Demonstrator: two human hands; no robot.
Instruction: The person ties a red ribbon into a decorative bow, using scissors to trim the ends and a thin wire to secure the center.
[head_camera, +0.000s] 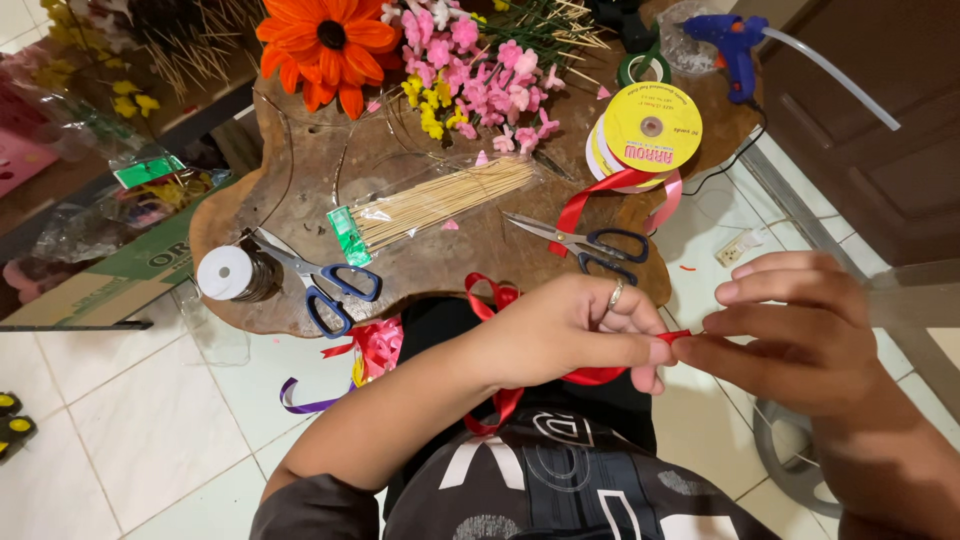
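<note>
a red ribbon (500, 300) is pinched between the two hands over the lap, just in front of the near edge of a low wooden table (300, 190). the left hand (570, 330) is closed on the ribbon with thumb and forefinger pressed together; a ring is seen on one finger. the right hand (800, 335) is closed on the ribbon's free end, fingertips narrow and touching those of the left hand. loops of the ribbon are seen trailing behind the left wrist and down onto the dark clothing. on the table, a pair of dark-handled scissors (590, 243) is noted just beyond the hands, a second blue-handled pair (325, 285) farther left, a bag of bamboo skewers (440, 200) between them, and a yellow ribbon spool (652, 127) beside pink artificial flowers (480, 70).
</note>
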